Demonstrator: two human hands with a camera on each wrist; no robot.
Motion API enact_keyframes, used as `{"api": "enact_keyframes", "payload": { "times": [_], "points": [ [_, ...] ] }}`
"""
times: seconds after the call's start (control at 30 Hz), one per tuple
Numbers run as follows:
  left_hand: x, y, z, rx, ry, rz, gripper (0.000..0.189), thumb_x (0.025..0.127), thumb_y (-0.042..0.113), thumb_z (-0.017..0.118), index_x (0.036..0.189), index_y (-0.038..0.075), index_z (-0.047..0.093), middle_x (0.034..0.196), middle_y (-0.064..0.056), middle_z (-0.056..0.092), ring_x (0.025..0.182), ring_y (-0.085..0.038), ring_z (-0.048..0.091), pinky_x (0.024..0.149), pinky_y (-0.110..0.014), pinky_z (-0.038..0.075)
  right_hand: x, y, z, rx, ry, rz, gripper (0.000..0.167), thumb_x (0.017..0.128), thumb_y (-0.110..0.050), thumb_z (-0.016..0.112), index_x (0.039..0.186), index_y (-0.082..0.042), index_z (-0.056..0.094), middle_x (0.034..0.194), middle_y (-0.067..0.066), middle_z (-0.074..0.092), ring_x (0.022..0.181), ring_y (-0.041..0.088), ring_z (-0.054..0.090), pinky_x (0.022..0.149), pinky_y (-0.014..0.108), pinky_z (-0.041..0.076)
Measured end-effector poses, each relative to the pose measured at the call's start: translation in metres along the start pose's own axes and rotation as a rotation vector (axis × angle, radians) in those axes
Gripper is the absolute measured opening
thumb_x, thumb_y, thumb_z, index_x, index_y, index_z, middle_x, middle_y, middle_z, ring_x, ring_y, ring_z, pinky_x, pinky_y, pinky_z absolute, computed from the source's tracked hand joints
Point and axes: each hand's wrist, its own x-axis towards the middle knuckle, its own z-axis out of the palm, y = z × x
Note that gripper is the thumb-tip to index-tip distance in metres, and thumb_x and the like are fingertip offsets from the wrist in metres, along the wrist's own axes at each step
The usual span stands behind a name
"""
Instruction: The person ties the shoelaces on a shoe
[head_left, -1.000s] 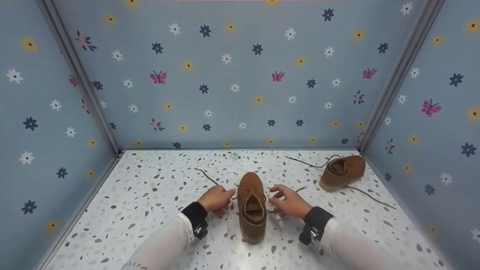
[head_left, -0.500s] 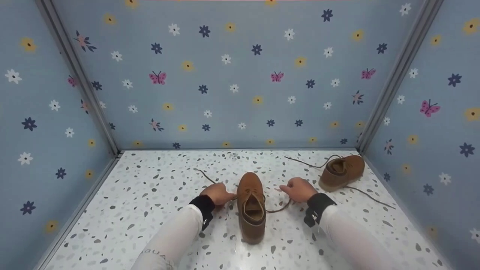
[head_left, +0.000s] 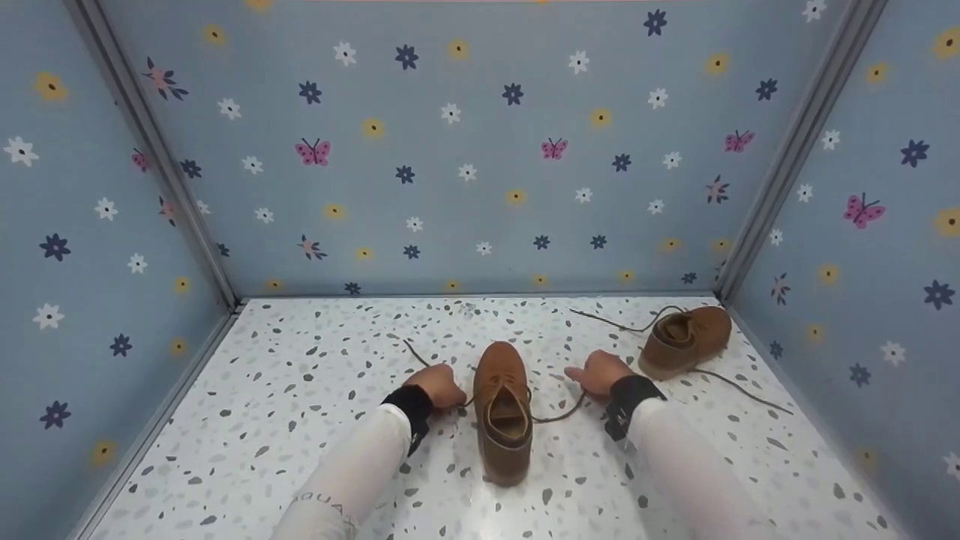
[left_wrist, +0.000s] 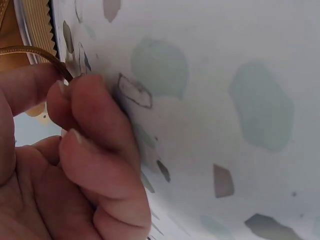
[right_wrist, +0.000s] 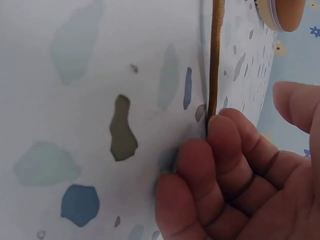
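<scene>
A brown lace-up shoe point(head_left: 501, 363) stands on the speckled surface between my two hands, its toe pointing away from me. To its left, my left hand point(head_left: 436, 385) pinches a shoelace; in the left wrist view the lace point(left_wrist: 42, 51) runs in between the thumb and the fingertips. My right hand point(head_left: 601, 372) rests to the right of the shoe at the other lace point(head_left: 559, 417). The right wrist view has this lace point(right_wrist: 215, 60) passing behind loosely bent fingertips point(right_wrist: 196, 162), with the thumb point(right_wrist: 295, 102) held apart. Beyond those fingers the lace is hidden.
A second brown shoe point(head_left: 688, 341) sits at the back right, its laces spread to both sides. Blue flower-and-butterfly panels point(head_left: 465, 150) enclose the back and both sides of the white speckled surface point(head_left: 300, 397).
My right hand has moved right, away from the shoe, and turned its back upward. The left hand has closed on the left lace beside the shoe. Both shoes stay in place.
</scene>
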Motion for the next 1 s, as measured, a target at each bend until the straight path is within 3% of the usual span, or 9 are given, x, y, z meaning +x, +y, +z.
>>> {"api": "enact_keyframes", "payload": {
  "times": [0.17,0.37,0.47,0.57,0.63,0.8,0.9,1.0],
  "points": [
    [0.002,0.002,-0.001,0.03,0.012,0.014,0.022,0.088,0.021,0.072,0.1,0.002,0.069,0.09,-0.009,0.068,0.076,-0.023,0.06,0.077,-0.037,0.054,0.008,0.0,0.002,-0.059,-0.036,0.03,0.052,0.098,-0.057,0.063,0.076,-0.011,0.071,0.071,0.001,0.063,0.063,0.018,0.054,0.061,0.03,0.043],
    [0.006,0.0,0.0,0.017,0.011,0.024,0.024,0.086,0.018,0.071,0.102,0.0,0.068,0.094,-0.011,0.069,0.082,-0.025,0.062,0.084,-0.041,0.055,0.001,-0.001,-0.003,-0.076,-0.026,0.029,0.047,0.094,-0.055,0.071,0.077,-0.011,0.064,0.072,0.001,0.059,0.065,0.018,0.053,0.06,0.029,0.042],
    [0.008,-0.005,0.001,0.017,0.013,0.038,0.023,0.086,0.017,0.069,0.101,0.0,0.067,0.092,-0.012,0.068,0.081,-0.027,0.062,0.081,-0.04,0.054,-0.005,0.001,-0.007,-0.101,-0.024,0.014,0.052,0.092,-0.054,0.073,0.094,-0.002,0.068,0.082,0.006,0.063,0.07,0.021,0.055,0.066,0.033,0.047],
    [0.004,-0.005,-0.001,0.029,0.018,0.047,0.024,0.085,0.016,0.069,0.101,-0.001,0.068,0.093,-0.013,0.069,0.082,-0.027,0.064,0.083,-0.041,0.056,-0.009,0.005,-0.007,-0.117,-0.042,0.008,0.067,0.089,-0.054,0.076,0.118,0.006,0.067,0.1,0.013,0.07,0.081,0.024,0.06,0.081,0.04,0.055],
    [0.003,-0.005,-0.001,0.036,0.024,0.054,0.025,0.085,0.016,0.069,0.103,-0.002,0.068,0.095,-0.015,0.07,0.084,-0.028,0.065,0.086,-0.042,0.056,-0.01,0.007,-0.005,-0.119,-0.054,-0.001,0.072,0.087,-0.054,0.079,0.123,0.007,0.065,0.105,0.014,0.07,0.084,0.024,0.061,0.087,0.043,0.056],
    [-0.003,0.0,-0.001,0.033,0.032,0.034,0.024,0.086,0.014,0.069,0.105,-0.001,0.068,0.101,-0.015,0.071,0.088,-0.027,0.063,0.094,-0.044,0.056,-0.004,0.01,0.0,-0.123,-0.055,0.0,0.051,0.084,-0.05,0.084,0.093,-0.002,0.07,0.08,0.006,0.063,0.07,0.021,0.057,0.069,0.035,0.05],
    [-0.004,0.001,0.0,0.018,0.037,0.024,0.022,0.086,0.014,0.07,0.103,0.0,0.069,0.099,-0.013,0.07,0.087,-0.026,0.061,0.091,-0.043,0.056,-0.001,0.01,0.001,-0.12,-0.059,0.007,0.046,0.082,-0.047,0.087,0.088,-0.005,0.068,0.076,0.003,0.06,0.068,0.019,0.056,0.065,0.031,0.047],
    [-0.005,0.002,0.0,-0.006,0.039,0.011,0.017,0.084,0.018,0.073,0.094,0.004,0.069,0.088,-0.008,0.067,0.078,-0.023,0.059,0.078,-0.038,0.054,-0.001,0.008,-0.001,-0.131,-0.071,-0.008,0.045,0.082,-0.043,0.088,0.091,-0.004,0.067,0.079,0.004,0.061,0.07,0.019,0.056,0.066,0.03,0.048]
  ]
}}
